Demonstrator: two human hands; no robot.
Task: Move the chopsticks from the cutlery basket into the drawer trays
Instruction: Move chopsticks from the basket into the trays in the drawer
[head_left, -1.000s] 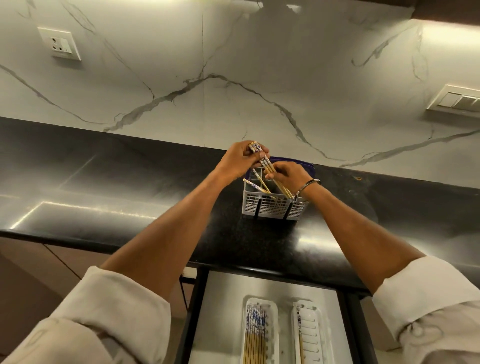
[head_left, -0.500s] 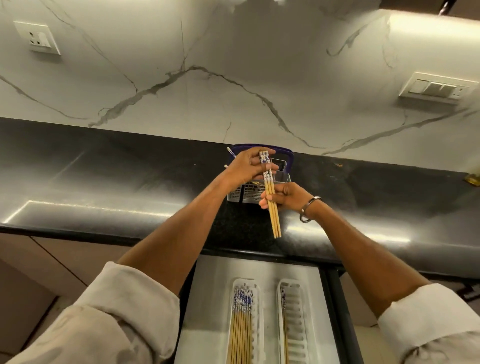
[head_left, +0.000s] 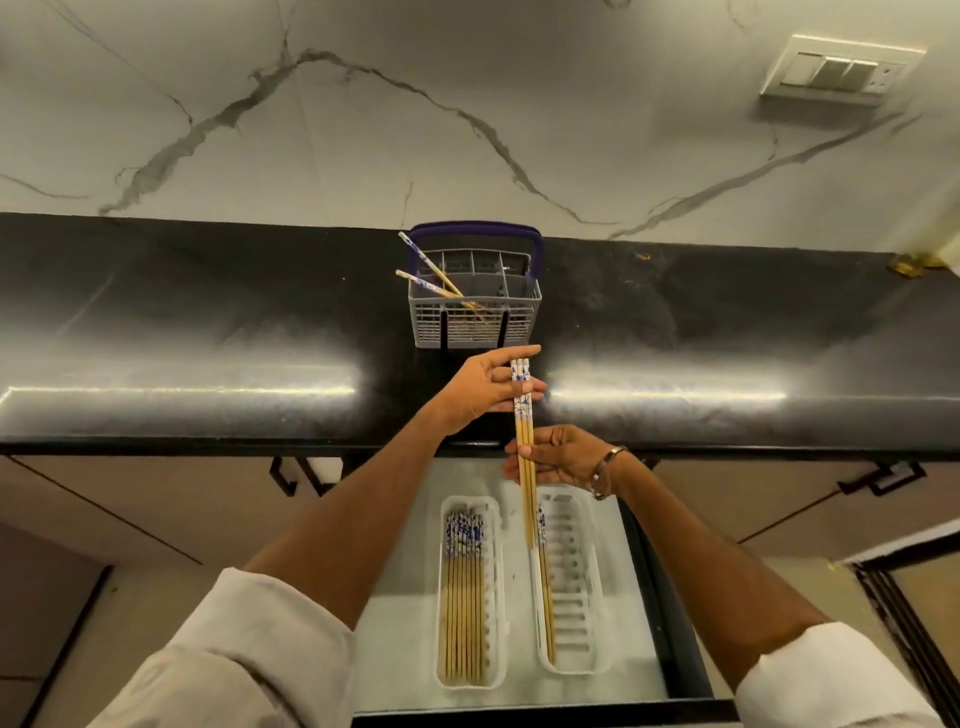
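A small bundle of bamboo chopsticks (head_left: 523, 415) with blue-patterned tops hangs upright above the open drawer. My left hand (head_left: 480, 387) pinches its patterned top end; my right hand (head_left: 558, 457) grips the shafts lower down. Behind, on the black counter, stands the grey cutlery basket (head_left: 511, 317) with a blue handle, two chopsticks (head_left: 428, 273) leaning out of its left side. In the drawer lie two white trays: the left tray (head_left: 496, 597) holds several chopsticks, the right tray (head_left: 582, 597) holds a couple along its left edge.
The black stone counter (head_left: 208, 332) runs across the view with a marble backsplash behind. The open drawer (head_left: 405, 623) sits below its front edge, with cabinet handles (head_left: 291, 475) beside it. A switch plate (head_left: 841, 70) is on the wall at upper right.
Both hands lifted the bundle out of the basket and brought it toward me, from over the basket to above the drawer. The basket is now uncovered.
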